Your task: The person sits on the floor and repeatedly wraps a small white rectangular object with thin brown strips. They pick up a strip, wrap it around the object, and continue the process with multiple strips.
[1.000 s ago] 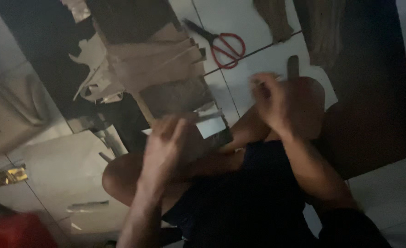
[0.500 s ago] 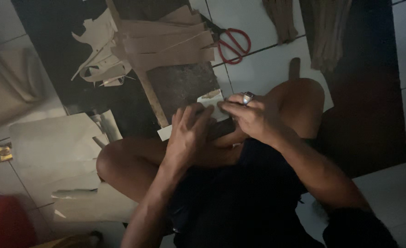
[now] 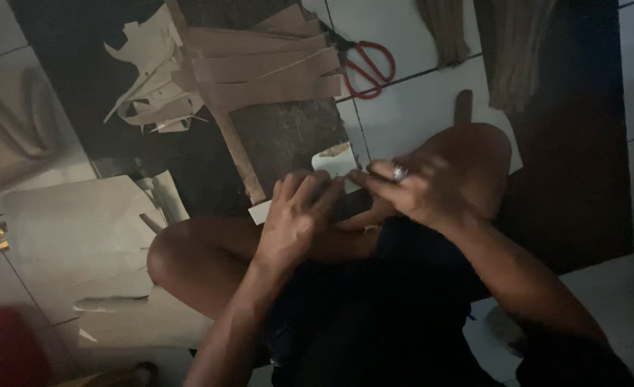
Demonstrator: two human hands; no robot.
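On lap, two hands (image 3: 295, 215) (image 3: 421, 193), one pale card (image 3: 335, 163)

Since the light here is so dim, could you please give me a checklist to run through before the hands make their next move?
1. Left hand on the pale paper piece: ok.
2. Right hand at the same piece: ok.
3. Exact finger grip: cannot tell, too dark.
4. Red-handled scissors clear of both hands, on the tiled floor: ok.
5. Brown paper strips lying apart from the hands: ok.

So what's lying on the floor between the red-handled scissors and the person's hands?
In the head view, a dark stone-like slab, beside the scissors, with the hands holding white paper.
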